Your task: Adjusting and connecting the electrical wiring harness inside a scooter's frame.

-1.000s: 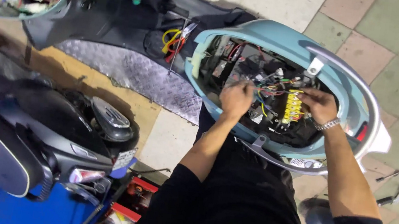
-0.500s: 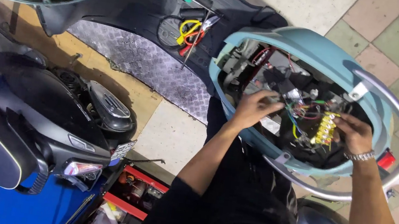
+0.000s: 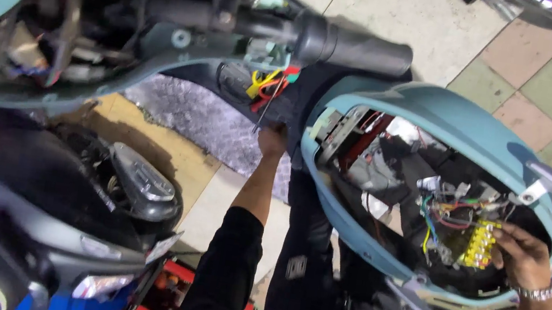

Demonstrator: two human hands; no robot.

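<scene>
A pale blue scooter [image 3: 455, 123] fills the far and right side, its rear body opened so the wiring shows; its front end at far left is cut off by the frame edge. A dark scooter [image 3: 48, 216] stands near left, partly out of frame. Inside the open shell, a yellow connector block [image 3: 480, 244] sits on the right among coloured wires [image 3: 446, 213]. The right hand [image 3: 522, 256] pinches that block with its fingertips, a metal watch [image 3: 536, 294] on the wrist. The left hand [image 3: 272, 140] reaches far toward the yellow and red wire bundle [image 3: 268, 82] under the handlebar grip [image 3: 351, 42]; a thin rod [image 3: 264, 113] rises from it, but whether the fingers close on it is hard to make out, since the hand is small and shadowed.
</scene>
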